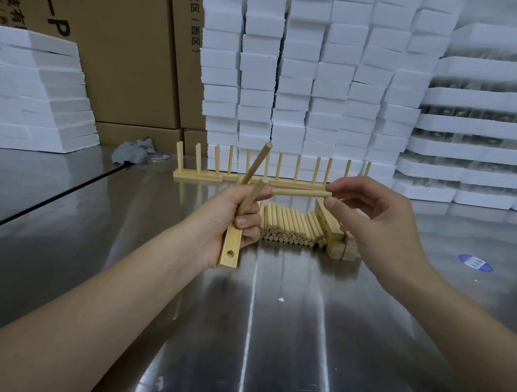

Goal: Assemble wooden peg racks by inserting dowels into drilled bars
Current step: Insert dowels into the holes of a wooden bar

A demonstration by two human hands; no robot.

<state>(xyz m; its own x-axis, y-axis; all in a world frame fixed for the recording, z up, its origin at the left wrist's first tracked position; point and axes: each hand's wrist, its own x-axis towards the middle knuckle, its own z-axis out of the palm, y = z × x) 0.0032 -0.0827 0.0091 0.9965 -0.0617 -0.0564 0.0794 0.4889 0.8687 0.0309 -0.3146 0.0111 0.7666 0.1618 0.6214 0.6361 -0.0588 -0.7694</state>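
My left hand grips a drilled wooden bar above the steel table; one empty hole shows near the bar's lower end. Two dowels rise slanting from that hand, their lower ends hidden by my fingers. My right hand pinches the right end of a third dowel, which lies level with its left end at my left hand. Beneath lies a pile of loose dowels, with stacked drilled bars at its right. Finished peg racks stand in a row behind.
The steel table runs toward me; a blue sticker lies at right. White foam blocks are stacked at the back, foam trays at right, foam sheets at left, cardboard boxes and a grey rag behind.
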